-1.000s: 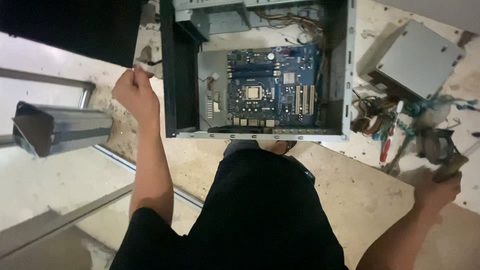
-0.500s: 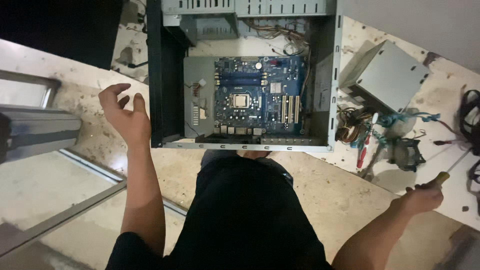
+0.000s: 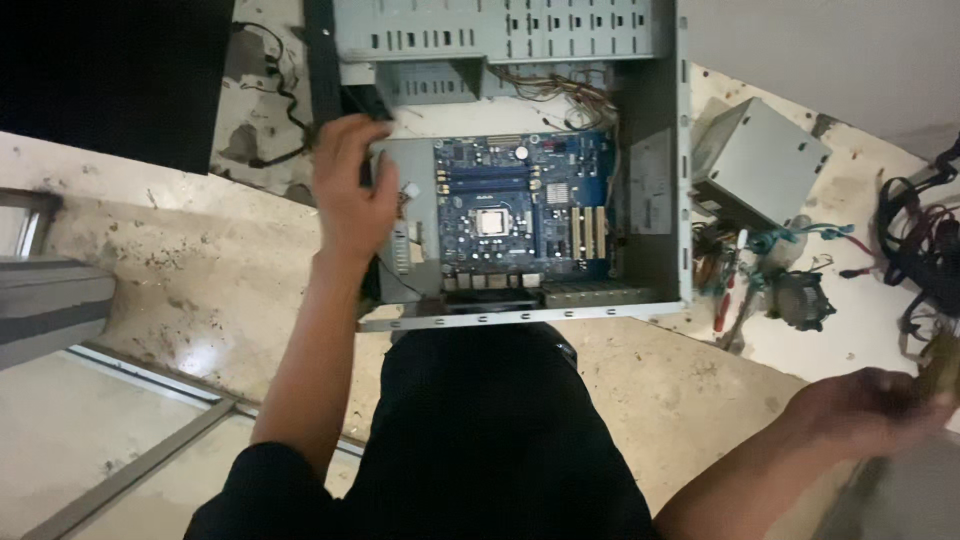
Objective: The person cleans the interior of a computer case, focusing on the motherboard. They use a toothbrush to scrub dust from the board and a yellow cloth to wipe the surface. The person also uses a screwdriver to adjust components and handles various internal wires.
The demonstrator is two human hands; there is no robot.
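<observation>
The person's left hand (image 3: 352,195) reaches into the open computer case (image 3: 655,150) at its left side. The fingers (image 3: 340,135) are loosely curled and point away from the person, resting over the black left wall of the case and the edge of the grey metal plate (image 3: 415,215) beside the circuit board. Whether they grip anything there cannot be told, since the back of the hand hides what lies under it.

Just to the right of those fingers lies the blue circuit board (image 3: 525,205), flat in the case, with a square silver chip socket (image 3: 490,222) near its middle and pale slots toward its right. Beyond the fingertips, a bundle of thin coloured wires (image 3: 560,90) lies along the top of the case under a grey slotted metal cage (image 3: 500,28).

The right hand (image 3: 870,410) is low at the right edge of the view, well apart from the case, and blurred. Its fingers seem closed around something yellowish (image 3: 940,355), but the blur leaves its kind unclear.

Ahead of that hand, on the pale stone floor (image 3: 180,270), sit a grey metal power box (image 3: 760,160), a small round fan (image 3: 800,298) with loose wires, a red-handled tool (image 3: 722,310) and a heap of dark cables (image 3: 925,240).
</observation>
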